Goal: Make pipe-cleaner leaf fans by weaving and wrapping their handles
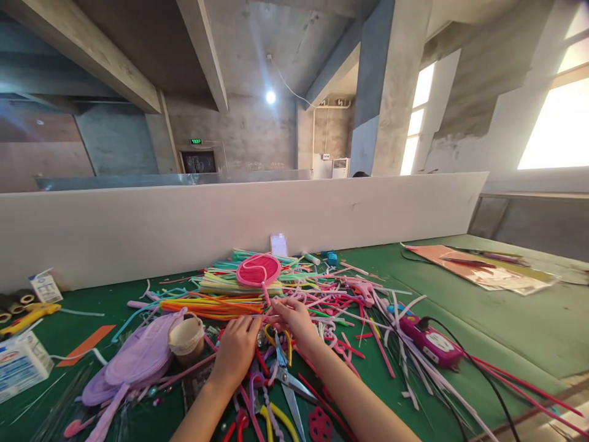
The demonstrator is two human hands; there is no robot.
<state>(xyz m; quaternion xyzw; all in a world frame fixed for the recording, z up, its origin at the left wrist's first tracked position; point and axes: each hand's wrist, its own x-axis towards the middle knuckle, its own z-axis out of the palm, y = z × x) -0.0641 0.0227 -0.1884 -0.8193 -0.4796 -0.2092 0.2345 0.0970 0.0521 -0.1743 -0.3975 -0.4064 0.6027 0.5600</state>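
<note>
My left hand (235, 351) rests knuckles-up on a heap of coloured pipe cleaners (294, 294), its fingers curled down among them. My right hand (294, 319) is just to its right, fingertips pinched on thin strands at the heap's middle. What exactly each hand grips is too fine to name. A pink spiral disc (258, 270) lies just beyond the hands. Scissors with yellow handles (285, 374) lie between my forearms.
A roll of beige tape (186, 336) and a lilac pipe-cleaner shape (133, 362) lie left of the hands. A purple glue gun (430, 344) with a black cord sits to the right. Small cartons (21, 362) are at far left, papers (483, 270) at far right, and a white partition (230, 221) stands behind the green table (506, 319).
</note>
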